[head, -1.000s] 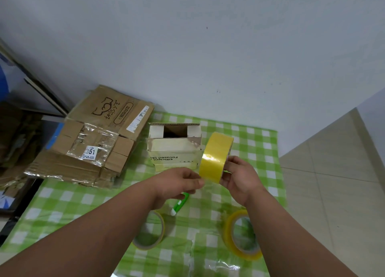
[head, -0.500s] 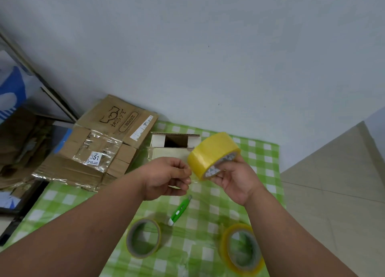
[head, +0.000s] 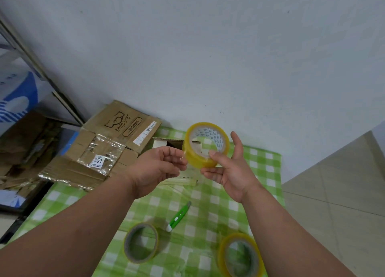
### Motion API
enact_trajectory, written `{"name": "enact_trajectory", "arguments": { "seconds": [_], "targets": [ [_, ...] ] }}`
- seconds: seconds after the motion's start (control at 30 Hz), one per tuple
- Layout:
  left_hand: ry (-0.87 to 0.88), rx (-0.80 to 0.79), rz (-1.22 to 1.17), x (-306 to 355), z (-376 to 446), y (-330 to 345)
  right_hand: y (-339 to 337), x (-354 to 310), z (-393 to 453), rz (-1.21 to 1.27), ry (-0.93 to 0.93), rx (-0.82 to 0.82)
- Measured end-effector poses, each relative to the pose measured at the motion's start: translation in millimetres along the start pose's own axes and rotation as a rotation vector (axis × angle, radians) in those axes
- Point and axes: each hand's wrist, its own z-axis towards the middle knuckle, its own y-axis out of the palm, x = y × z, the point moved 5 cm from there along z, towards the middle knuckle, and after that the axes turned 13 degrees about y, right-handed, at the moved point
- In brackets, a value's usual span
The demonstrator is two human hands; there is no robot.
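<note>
A yellow roll of tape (head: 199, 161) is held up above the table, its open core facing me. My right hand (head: 230, 169) holds it, thumb inside the core and fingers under and behind the roll. My left hand (head: 158, 167) is just left of the roll, palm up, its fingertips pinching the loose clear tape end at the roll's left edge. Behind the hands stands a small white cardboard box (head: 166, 144), open at the top and mostly hidden.
A green-and-white checked cloth (head: 262, 172) covers the table. On it lie a green utility knife (head: 178, 217), a thin tape roll (head: 141, 243) and a yellow tape roll (head: 239, 254). Flattened brown cartons (head: 100, 147) lie at the left against the wall. Tiled floor is on the right.
The roll has been lifted and turned so that its open core faces me. My left hand turned palm up and stays at the roll's left edge. The view tilted upward.
</note>
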Motion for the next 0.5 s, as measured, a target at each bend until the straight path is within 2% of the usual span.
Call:
{"name": "enact_trajectory", "arguments": {
  "seconds": [0.1,0.23,0.4,0.5],
  "targets": [
    [0.088,0.113,0.186,4.3,3.1,-1.8,7.2,-4.4,-3.1,-0.048,-0.03,-0.024],
    [0.136,0.237,0.261,8.3,7.1,-13.7,13.7,-5.0,-4.9,-0.152,-0.038,-0.033],
    [0.123,0.203,0.135,15.4,10.5,-27.7,19.8,-1.3,-3.3,-0.23,-0.027,-0.086],
    [0.123,0.217,0.167,23.1,13.9,-39.1,23.3,-6.3,-4.0,-0.454,-0.056,-0.041]
  ]
}}
